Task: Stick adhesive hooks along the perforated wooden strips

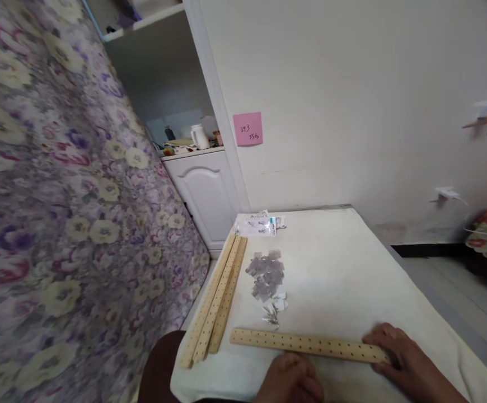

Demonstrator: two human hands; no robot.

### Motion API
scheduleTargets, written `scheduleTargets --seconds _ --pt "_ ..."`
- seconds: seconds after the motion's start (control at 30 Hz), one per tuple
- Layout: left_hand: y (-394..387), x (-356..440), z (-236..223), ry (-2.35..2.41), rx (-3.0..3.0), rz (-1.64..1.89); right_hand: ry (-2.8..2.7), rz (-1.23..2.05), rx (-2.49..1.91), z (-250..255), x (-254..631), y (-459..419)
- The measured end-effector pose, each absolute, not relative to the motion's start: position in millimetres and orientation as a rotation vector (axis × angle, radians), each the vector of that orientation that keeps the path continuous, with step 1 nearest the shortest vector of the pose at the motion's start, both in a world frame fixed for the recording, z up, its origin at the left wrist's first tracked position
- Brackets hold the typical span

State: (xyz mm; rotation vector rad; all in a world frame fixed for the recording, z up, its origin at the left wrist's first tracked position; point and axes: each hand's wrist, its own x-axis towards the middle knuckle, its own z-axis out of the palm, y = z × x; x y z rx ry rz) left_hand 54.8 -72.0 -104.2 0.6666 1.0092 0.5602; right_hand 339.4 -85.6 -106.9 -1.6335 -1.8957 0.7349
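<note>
A pale wooden strip with rows of small holes [310,343] lies crosswise near the front of the table. My right hand [401,355] grips its right end, thumb on the near side and fingers on the far side. Just in front of the strip's middle, my left hand [289,378] is closed with curled fingers; whatever they may hold is hidden. Beyond the strip are a few small metal pieces, apparently hooks [272,318], and white bits [280,302]. Behind these spreads a heap of small clear plastic bags or squares [267,274].
Several more perforated wooden strips [218,302] lie lengthwise along the left table edge. Clear packaging with printed cards [256,226] sits at the far left corner. A floral curtain [79,224] hangs left, a white cabinet [210,196] stands behind, and a pink note [248,129] is on the wall.
</note>
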Motion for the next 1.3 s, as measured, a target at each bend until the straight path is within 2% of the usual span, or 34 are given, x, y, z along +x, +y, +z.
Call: scheduleTargets --seconds 0.27,0.47,0.67,1.0,1.17,1.3 --pt "-55 -8 -76 1.438 1.599 0.954 -1.924 0.692 -1.67 -123 344 -84" --pt "-39 -58 -90 1.668 2.022 0.963 -1.904 0.699 -1.659 -130 345 -80" --pt "-34 -78 -109 1.642 2.116 0.733 -1.896 0.721 -1.658 -113 333 -84" --pt "-14 -60 -75 1.509 2.192 0.651 -1.853 0.689 -1.698 -116 343 -72" --pt "7 -46 -70 1.514 2.234 0.628 -1.836 0.565 -1.726 -124 352 -63" --pt "3 -47 -67 1.483 2.255 0.633 -1.856 0.608 -1.738 -125 354 -69"
